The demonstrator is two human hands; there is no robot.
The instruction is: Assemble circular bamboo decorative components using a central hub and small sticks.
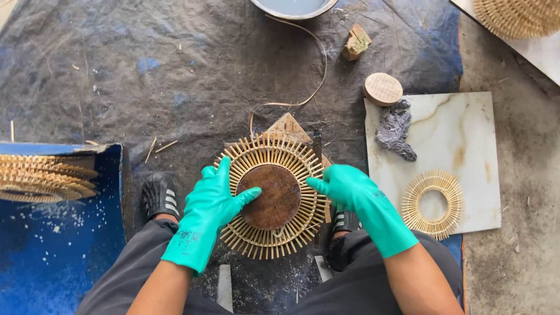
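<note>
A round sunburst ring of thin bamboo sticks lies in front of me with a dark brown round disc on its middle. My left hand, in a green rubber glove, rests on the ring's left side, its thumb pressing the disc. At the ring's right edge my right hand, also gloved green, touches the sticks with its fingertips. A wooden block shows beneath the ring's far side.
A marble-look tile on the right carries a smaller stick ring and a crumpled grey rag. Nearby are a round wooden disc, a small block, a bowl, and stacked rings at left.
</note>
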